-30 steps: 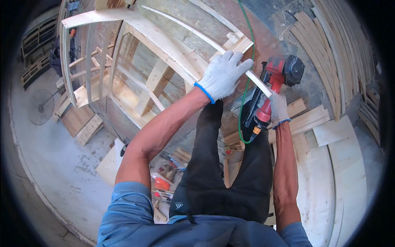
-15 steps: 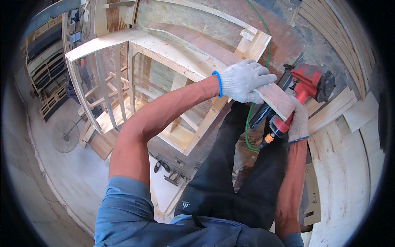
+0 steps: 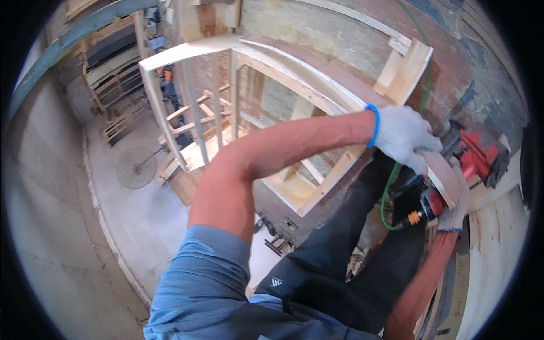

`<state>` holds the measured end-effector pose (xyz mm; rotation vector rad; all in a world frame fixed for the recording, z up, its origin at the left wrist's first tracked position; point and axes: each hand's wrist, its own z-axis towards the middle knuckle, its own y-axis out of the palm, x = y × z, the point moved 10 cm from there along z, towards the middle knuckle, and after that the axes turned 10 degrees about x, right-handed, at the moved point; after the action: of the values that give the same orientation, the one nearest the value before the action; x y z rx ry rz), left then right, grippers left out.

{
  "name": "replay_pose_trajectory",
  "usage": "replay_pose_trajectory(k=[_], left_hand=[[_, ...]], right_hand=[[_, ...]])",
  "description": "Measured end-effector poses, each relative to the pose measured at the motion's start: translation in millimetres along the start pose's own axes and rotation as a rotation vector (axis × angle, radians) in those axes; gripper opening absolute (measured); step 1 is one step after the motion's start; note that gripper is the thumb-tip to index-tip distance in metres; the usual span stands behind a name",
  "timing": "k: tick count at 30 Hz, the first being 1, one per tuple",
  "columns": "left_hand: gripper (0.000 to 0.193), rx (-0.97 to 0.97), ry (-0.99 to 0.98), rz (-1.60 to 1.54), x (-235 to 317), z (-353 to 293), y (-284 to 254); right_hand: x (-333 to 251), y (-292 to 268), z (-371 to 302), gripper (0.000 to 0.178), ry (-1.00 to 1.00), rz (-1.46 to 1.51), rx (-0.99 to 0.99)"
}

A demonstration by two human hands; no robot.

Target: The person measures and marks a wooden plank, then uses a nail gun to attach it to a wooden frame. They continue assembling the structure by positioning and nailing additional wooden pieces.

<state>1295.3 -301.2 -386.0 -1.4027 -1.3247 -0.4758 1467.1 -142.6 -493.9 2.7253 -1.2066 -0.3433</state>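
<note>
A red and black nail gun is in my right hand, whose gloved fingers are wrapped round its handle. My left hand, in a white knit glove with a blue cuff, grips a long thin wooden strip near its near end. That end lies above the nail gun, covering part of it and of my right hand. The strip runs far left along the curved top of a wooden frame. A green air hose joins the gun at an orange and black fitting.
Wooden boards lie at the right, close to my right arm. A standing fan is on the floor at the left, before racks of timber. Another wooden piece lies beyond the frame. The hose crosses near my legs.
The whole view has shifted, so the frame and my hands appear farther right. The strip's near end has tilted, showing its edge. Both hands keep their holds.
</note>
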Motion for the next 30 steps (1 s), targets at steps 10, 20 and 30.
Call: replay_pose_trajectory(k=[10,20,30], left_hand=[[0.062,-0.072,-0.183,0.057,-7.5,-50.1,-1.8],[0.068,-0.098,-0.284,0.147,-87.2,-113.9,-22.5],[0.070,-0.143,-0.361,0.183,-139.9,-149.5,-20.4]], right_hand=[[8.9,-48.4,-70.4,0.020,-0.133,-0.017,0.166],[-5.1,9.4,-149.3,0.038,-0.424,0.035,0.265],[26.0,10.4,-132.7,0.033,-0.356,0.224,0.001]])
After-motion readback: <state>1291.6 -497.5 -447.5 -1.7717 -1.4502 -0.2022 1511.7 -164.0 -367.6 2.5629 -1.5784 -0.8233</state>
